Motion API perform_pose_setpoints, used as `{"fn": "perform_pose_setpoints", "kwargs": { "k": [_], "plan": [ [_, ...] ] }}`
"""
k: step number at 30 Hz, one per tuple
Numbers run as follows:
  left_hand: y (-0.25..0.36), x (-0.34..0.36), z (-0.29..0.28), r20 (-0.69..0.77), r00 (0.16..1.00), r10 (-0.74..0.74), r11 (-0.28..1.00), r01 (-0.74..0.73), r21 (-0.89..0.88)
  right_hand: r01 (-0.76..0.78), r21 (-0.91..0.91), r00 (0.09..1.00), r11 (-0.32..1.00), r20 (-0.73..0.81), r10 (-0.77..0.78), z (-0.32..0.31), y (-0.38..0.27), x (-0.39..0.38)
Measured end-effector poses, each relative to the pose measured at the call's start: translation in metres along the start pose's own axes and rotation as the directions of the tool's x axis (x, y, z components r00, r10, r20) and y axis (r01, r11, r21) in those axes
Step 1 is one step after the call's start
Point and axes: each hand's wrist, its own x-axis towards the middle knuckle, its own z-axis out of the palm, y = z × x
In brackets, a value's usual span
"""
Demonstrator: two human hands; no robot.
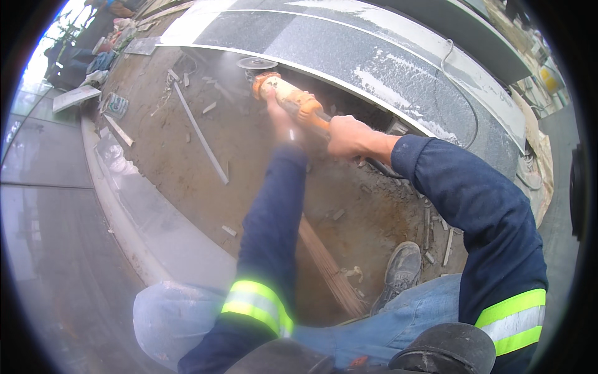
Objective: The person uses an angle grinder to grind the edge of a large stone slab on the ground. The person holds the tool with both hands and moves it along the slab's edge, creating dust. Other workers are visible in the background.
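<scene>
An orange angle grinder (289, 96) spans both my hands, its round disc (256, 63) at the white edge of a grey stone slab (311, 47). Pale dust hangs around the disc. My left hand (280, 118) is closed under the front of the grinder's body, its fingers partly hidden behind it. My right hand (351, 137) wraps round the rear handle. A dark cord runs back from there below my right wrist. White powder lies in patches on the slab's top.
Stone offcuts and a long thin strip (200, 134) litter the dirt ground. A wooden board (330, 268) lies between my legs, near my shoe (403, 268). A loose grey cable (458, 87) crosses the slab at right. Pale slabs (149, 218) stand along the left.
</scene>
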Motion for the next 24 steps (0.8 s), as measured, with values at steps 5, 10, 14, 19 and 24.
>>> {"fn": "perform_pose_setpoints", "kwargs": {
  "k": [5,10,14,19,24],
  "plan": [
    [0.003,0.004,0.001,-0.024,0.999,-0.021,1.000,0.021,-0.014,0.006,0.007,1.000,1.000,-0.020,-0.005,0.001,0.001,0.009],
    [0.011,0.013,-0.005,0.010,1.000,-0.025,1.000,0.025,-0.012,0.028,0.024,1.000,0.999,-0.015,-0.028,0.000,-0.005,0.013],
    [0.010,0.021,-0.008,0.010,1.000,0.010,1.000,-0.010,0.011,0.003,0.037,1.000,0.999,-0.024,-0.002,0.001,-0.005,0.019],
    [0.019,0.038,-0.019,0.035,0.999,-0.034,0.999,0.034,-0.008,0.018,0.023,1.000,1.000,-0.024,-0.017,0.000,-0.010,0.023],
    [0.019,0.035,-0.014,0.030,0.999,-0.043,0.999,0.042,0.008,-0.003,0.067,1.000,0.998,-0.017,0.005,-0.002,-0.012,0.026]
  ]
}}
